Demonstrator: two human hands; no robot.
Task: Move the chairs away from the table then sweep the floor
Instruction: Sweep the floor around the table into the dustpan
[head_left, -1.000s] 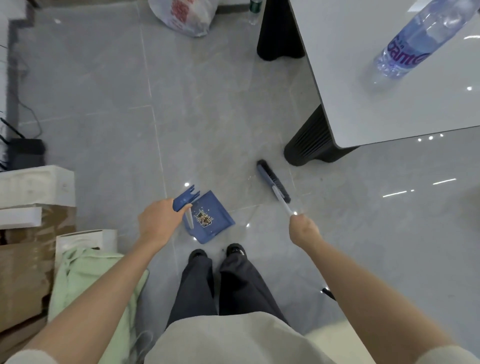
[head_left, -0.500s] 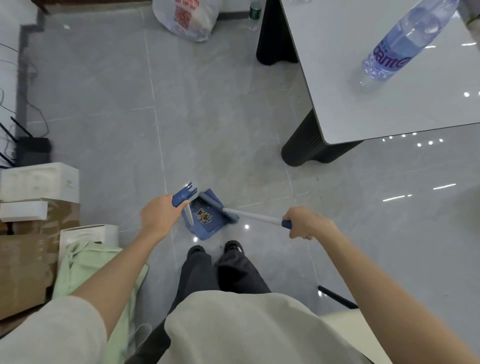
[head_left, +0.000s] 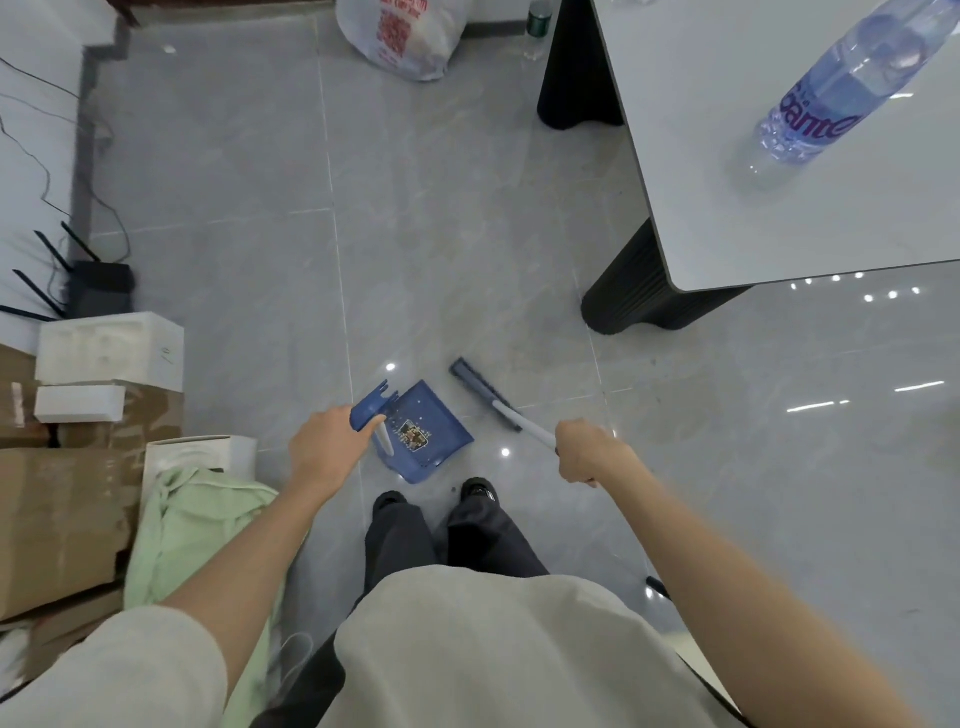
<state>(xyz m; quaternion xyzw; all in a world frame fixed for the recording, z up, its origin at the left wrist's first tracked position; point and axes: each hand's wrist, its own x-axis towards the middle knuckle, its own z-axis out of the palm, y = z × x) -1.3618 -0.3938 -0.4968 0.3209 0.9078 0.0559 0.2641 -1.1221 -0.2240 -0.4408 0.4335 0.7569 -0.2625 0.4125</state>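
Now left hand (head_left: 324, 447) clenched around dustpan (head_left: 423, 431) handle; right hand (head_left: 587, 451) fisted on broom (head_left: 485, 392) handle.

The table (head_left: 779, 218) and bottle (head_left: 831, 93) run off-frame.

Open floor (head_left: 415, 234) ahead (table leg (head_left: 631, 296) right), boxes (head_left: 57, 514) left

The floor (head_left: 426, 223) is glossy grey tile mirroring ceiling lights. The dustpan (head_left: 428, 431) looks like smooth blue plastic. The counter (head_left: 727, 223) has a smooth pale top; on it stands a clear plastic bottle (head_left: 831, 98). Matt brown cardboard boxes (head_left: 62, 519) sit beside soft green cloth (head_left: 176, 530).
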